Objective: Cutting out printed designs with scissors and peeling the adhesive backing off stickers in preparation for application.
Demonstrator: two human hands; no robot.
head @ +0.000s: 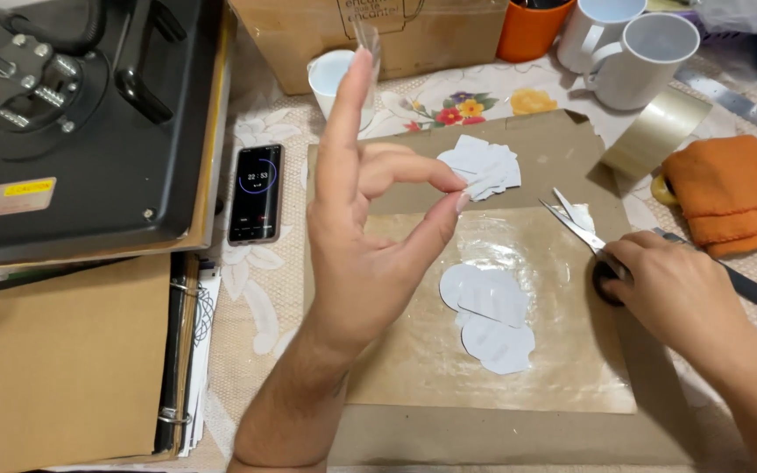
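Note:
My left hand [370,210] is raised over the brown paper sheet [519,149], thumb and middle finger pinched together, index finger straight up with a small clear strip of tape [367,39] stuck on its tip. My right hand [672,289] rests at the right of the sheet and grips the black handles of a pair of scissors [576,223], blades open and pointing up-left. A few white round paper cut-outs [488,315] lie on a clear plastic layer [562,350] below my left hand. White paper scraps [484,166] are piled farther back.
A black heat press [81,114] stands at the left above a brown folder and a ring binder [173,350]. A phone [256,193] showing a timer lies beside it. Cardboard box, white mugs [650,57], orange cup, tape roll [654,131], orange cloth [729,193] and a red-tipped pen line the back and right.

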